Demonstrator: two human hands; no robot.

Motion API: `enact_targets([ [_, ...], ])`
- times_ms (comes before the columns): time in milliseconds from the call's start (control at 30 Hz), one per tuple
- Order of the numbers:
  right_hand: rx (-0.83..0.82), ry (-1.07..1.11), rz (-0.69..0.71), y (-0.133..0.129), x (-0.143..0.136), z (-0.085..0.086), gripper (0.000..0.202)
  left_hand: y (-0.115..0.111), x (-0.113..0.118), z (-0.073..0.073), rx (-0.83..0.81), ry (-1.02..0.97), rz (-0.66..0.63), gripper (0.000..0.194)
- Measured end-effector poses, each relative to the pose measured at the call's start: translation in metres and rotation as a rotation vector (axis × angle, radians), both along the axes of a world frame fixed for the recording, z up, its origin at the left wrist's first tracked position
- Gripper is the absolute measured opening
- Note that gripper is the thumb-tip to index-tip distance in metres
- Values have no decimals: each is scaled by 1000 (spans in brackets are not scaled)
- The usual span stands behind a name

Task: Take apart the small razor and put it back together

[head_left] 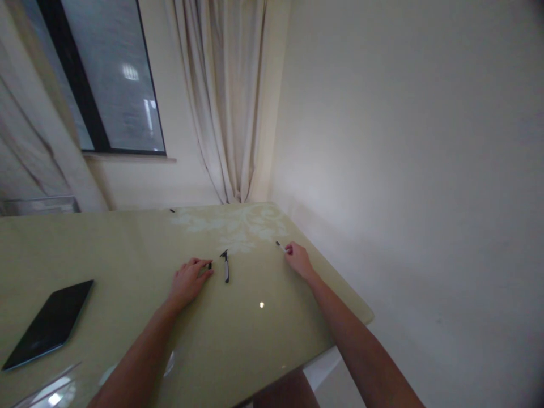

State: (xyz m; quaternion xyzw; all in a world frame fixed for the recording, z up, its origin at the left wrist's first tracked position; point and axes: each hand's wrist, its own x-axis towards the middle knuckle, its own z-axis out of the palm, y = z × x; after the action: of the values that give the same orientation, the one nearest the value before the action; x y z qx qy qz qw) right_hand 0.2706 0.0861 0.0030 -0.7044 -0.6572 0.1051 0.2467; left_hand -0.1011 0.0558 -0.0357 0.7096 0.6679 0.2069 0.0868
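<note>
On the pale green tabletop, my left hand [189,280] pinches a small black piece [209,265] between thumb and fingertips; it could be a cap, but it is too small to be sure. Just right of it lies a razor [226,267] with a grey and black handle, its dark head toward the far edge. My right hand [298,259], near the table's right edge, is closed around a slim white pen-like stick [281,247]. The stick's dark end points away to the upper left, and its near end is hidden by my fingers.
A black tablet [51,320] lies on the table [272,351] at the left. Near the far edge is a small dark object [172,211]. Beyond the table hang curtains [225,102] beside a window [113,73]. A bare wall [403,141] runs along the right.
</note>
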Motion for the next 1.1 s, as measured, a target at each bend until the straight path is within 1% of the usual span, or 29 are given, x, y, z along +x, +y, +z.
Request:
enact_targets([
  [67,20,100,112,0,-36,1,25,-2,0,0,11,7,1,41],
  [167,59,133,264,0,-94,2,24,-6,-1,-1,30,13,-7,41],
  [233,73,113,293,-1,-124,-2,20,-8,-2,-3,36,14,-19,42],
  [300,81,97,270,-4,-141,-9,19,-9,-3,-5,37,15,-27,42],
  [400,65,107,266,-9,-147,-20,17,-10,-6,-7,43,30,-18,42],
  [500,73,155,301,-14,-143,-25,17,-13,-4,-2,78,50,-18,42],
  [567,88,208,303,-15,-142,-25,19,-19,4,5,135,80,-13,40],
  [633,102,267,287,-15,-143,-23,20,-27,19,13,185,111,-14,39],
  [667,106,295,277,-14,-144,-23,18,-31,28,17,183,121,-16,40],
  [767,105,353,266,-14,-146,-21,10,-43,55,25,50,153,-27,43],
  [833,98,376,283,-15,-146,-19,2,-47,64,27,-40,180,-14,39],
  [867,94,385,294,-17,-146,-17,5,-47,65,27,-59,176,-8,37],
  [900,86,396,303,-19,-147,-16,14,-48,64,27,-58,156,-5,36],
  [933,74,411,311,-21,-147,-14,24,-48,62,27,-39,122,-1,36],
  [1000,40,477,333,-25,-150,-10,40,-48,57,27,49,28,1,39],
  [1067,-18,650,384,-27,-154,-8,47,-50,55,27,133,-83,-64,41],
  [1100,-63,778,417,-28,-156,-8,46,-51,56,27,151,-137,-133,41],
])
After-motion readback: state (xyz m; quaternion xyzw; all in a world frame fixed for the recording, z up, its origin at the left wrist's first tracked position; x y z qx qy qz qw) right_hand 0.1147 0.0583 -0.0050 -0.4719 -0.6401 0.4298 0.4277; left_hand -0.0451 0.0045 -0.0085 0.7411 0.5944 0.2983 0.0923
